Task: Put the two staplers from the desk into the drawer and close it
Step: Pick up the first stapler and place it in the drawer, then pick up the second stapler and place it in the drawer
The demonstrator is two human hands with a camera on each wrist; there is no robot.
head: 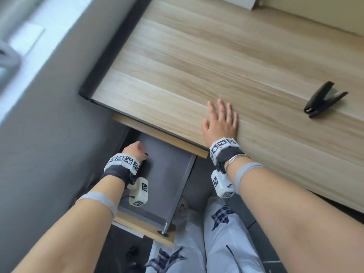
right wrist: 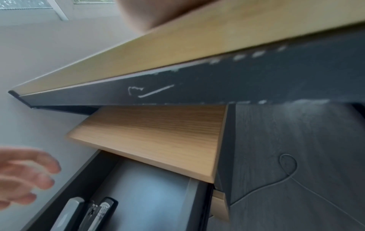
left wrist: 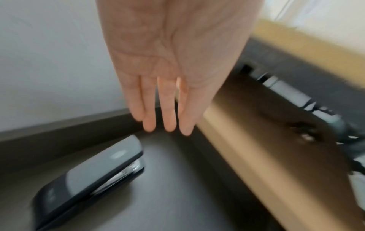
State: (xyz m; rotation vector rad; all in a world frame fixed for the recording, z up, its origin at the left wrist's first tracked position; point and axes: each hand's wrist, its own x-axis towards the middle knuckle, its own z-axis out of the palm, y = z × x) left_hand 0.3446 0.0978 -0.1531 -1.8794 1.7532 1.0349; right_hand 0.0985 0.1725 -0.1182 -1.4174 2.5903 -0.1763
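Observation:
A black stapler (head: 323,101) lies on the wooden desk (head: 197,66) at the right, its arms sprung apart. My right hand (head: 222,117) rests flat on the desk near the front edge, well left of it, fingers straight. The grey drawer (head: 167,174) under the desk stands pulled out. A second black and grey stapler (left wrist: 94,175) lies on the drawer floor near its left wall; the right wrist view shows this stapler (right wrist: 88,214) too. My left hand (head: 136,150) hovers just above it, and its straight fingers (left wrist: 168,118) hold nothing.
A wooden panel (head: 157,133) juts out below the desk edge above the drawer's back. My legs in pale trousers (head: 226,243) are to the right of the drawer front. A thin cable (right wrist: 286,171) hangs against the dark side panel. A grey wall runs along the left.

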